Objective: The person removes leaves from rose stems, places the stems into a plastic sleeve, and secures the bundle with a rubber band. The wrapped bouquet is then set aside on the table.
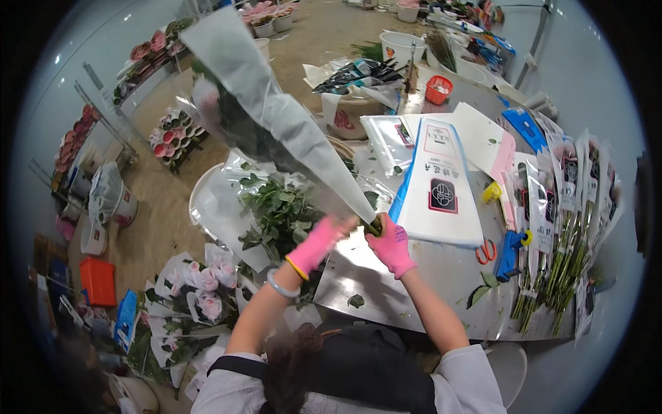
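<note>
My right hand (391, 246), in a pink glove, grips the green stems (373, 226) at the narrow lower end of a wrapped bouquet. The bouquet's white and clear sleeve (289, 121) slants up to the left, with pale pink blooms (206, 95) showing dimly through the film. My left hand (321, 242), also pink-gloved, is motion-blurred just left of the sleeve's tip; whether its fingers touch the sleeve is unclear. Below the sleeve, leafy green stems (282, 209) stand in a lined white bucket (199, 194).
On the metal table (357, 269) lie a stack of printed sleeves (439, 181), orange-handled scissors (486, 252), a blue tape dispenser (509, 256) and several wrapped flower bundles (569, 233). A red basket (438, 89) sits farther back. Pale pink roses (207, 290) stand at lower left.
</note>
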`<state>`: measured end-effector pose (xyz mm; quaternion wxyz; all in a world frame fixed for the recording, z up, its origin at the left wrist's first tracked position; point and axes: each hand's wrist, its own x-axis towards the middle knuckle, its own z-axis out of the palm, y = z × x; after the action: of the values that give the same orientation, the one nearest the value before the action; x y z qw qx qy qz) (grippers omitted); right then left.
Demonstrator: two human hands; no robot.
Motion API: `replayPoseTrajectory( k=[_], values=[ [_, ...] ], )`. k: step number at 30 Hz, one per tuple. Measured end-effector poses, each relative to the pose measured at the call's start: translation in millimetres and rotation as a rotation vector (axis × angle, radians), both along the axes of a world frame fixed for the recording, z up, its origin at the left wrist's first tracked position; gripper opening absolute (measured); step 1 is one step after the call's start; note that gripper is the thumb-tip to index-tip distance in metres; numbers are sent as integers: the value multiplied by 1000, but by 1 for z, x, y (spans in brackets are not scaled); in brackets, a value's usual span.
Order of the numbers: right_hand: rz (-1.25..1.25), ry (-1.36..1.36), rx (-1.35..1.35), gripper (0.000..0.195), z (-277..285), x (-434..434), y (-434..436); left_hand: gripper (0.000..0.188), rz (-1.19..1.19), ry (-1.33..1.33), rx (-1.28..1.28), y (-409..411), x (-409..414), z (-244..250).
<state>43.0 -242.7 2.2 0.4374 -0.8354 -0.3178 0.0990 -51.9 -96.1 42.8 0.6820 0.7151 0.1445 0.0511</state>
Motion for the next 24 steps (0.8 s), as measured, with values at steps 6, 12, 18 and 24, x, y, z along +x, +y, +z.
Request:
replayPoseTrajectory(
  k=[6, 12, 18, 24],
  values=[
    [-7, 205, -153, 30, -12, -4, -45, 32, -92, 16, -51, -40, -1, -41],
    [-111, 77, -247, 30, -72, 27, -144, 34, 200, -153, -457, -2, -49, -36],
    [-131, 263, -380, 27, -51, 6, -239, 37, 1097, -614, -602, 238, -135, -53],
    [-200, 494, -329, 20, -51, -13, -225, 48, 774, -87, 107, 298, -113, -72]
  ],
)
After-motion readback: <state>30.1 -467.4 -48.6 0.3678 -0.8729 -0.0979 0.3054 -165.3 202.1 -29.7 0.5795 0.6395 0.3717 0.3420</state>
